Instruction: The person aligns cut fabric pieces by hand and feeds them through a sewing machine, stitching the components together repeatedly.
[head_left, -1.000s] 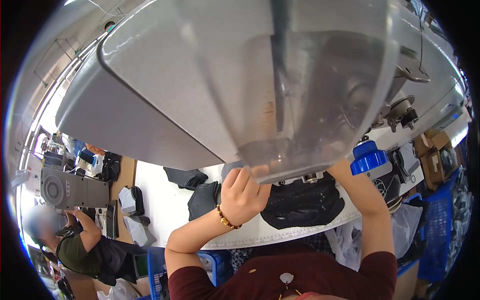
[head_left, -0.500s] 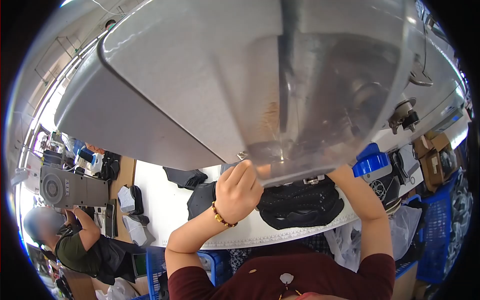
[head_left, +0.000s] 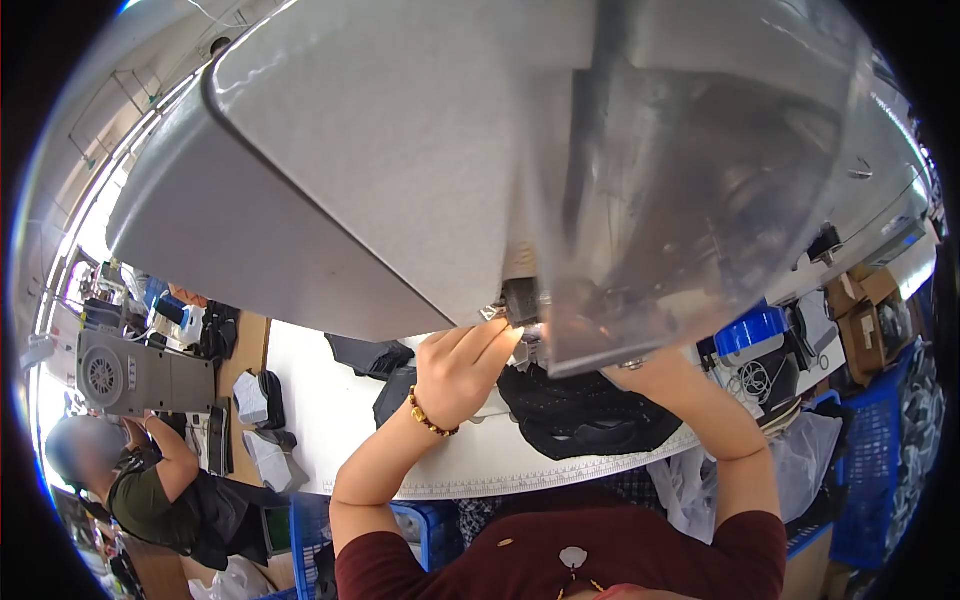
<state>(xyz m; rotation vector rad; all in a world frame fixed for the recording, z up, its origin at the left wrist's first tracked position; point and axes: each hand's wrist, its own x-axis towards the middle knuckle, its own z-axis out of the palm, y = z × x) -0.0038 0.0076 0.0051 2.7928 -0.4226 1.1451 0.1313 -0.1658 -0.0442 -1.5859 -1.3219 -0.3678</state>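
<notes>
Black pieces [head_left: 590, 420] cover part of the white counter [head_left: 310, 400], blue crate [head_left: 868, 490] nearby; left hand [head_left: 460, 375] bent, right hand [head_left: 655, 374] half-hidden, grips unclear.

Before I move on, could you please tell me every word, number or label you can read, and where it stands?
No text is readable with certainty.
Ruler strip on the white table's edge: markings too small.
Label on the grey machine at left: characters too small.
Cardboard box at right: pale mark, too blurred.
</notes>
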